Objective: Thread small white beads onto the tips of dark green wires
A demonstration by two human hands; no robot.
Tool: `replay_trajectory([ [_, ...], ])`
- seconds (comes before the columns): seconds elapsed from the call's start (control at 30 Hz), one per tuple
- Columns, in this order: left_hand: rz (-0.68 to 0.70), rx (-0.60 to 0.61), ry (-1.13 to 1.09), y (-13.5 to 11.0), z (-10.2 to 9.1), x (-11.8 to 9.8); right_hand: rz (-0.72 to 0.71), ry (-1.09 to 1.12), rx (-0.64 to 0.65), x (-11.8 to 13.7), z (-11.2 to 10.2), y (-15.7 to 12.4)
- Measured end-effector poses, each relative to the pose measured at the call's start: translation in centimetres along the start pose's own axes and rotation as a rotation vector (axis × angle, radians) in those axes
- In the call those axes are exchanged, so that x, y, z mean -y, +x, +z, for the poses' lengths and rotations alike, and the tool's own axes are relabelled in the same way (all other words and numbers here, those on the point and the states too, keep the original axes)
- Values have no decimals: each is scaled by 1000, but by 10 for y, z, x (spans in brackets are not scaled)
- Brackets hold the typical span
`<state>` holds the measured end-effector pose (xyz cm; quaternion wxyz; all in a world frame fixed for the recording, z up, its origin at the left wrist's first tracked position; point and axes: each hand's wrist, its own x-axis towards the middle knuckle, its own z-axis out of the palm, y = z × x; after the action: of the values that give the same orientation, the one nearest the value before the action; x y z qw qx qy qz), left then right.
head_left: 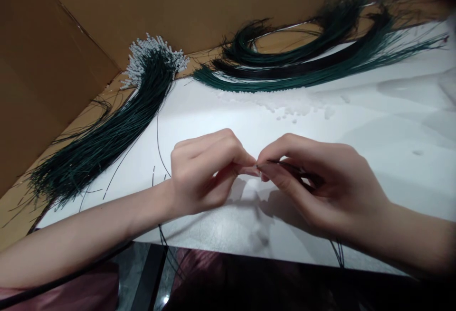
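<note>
While both hands meet near the tabletop's (392,126) front edge, the left hand (203,173) and right hand (320,187) each pinch a thin dark wire (285,163) in closed grip; bare white room surrounds them.

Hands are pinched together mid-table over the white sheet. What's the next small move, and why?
Probably push the small piece pinched in the left hand onto the tip of the dark wire held in the right hand. The fingertips of both hands meet at the wire's end, loose white beads lie behind, and the bundle at left already carries white tips. What the left fingers hold is hidden.
</note>
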<state>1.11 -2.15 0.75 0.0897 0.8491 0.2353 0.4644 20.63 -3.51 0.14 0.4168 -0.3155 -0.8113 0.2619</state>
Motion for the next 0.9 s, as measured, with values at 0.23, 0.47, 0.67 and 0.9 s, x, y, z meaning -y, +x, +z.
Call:
replay_trajectory([
  [0.23,-117,54,-110,-1,-7,3,-24,-22,-29,-1,0,0],
  [0.47,-317,250,-272,4,-14,1,-110,-81,-30,-3,0,-1],
  [0.67,-566,365,-455,10,-16,-1,-118,-145,-18,-3,0,-2],
  [0.9,-701,328,-573,11,-16,-1,-153,-182,-23,-4,1,-2],
])
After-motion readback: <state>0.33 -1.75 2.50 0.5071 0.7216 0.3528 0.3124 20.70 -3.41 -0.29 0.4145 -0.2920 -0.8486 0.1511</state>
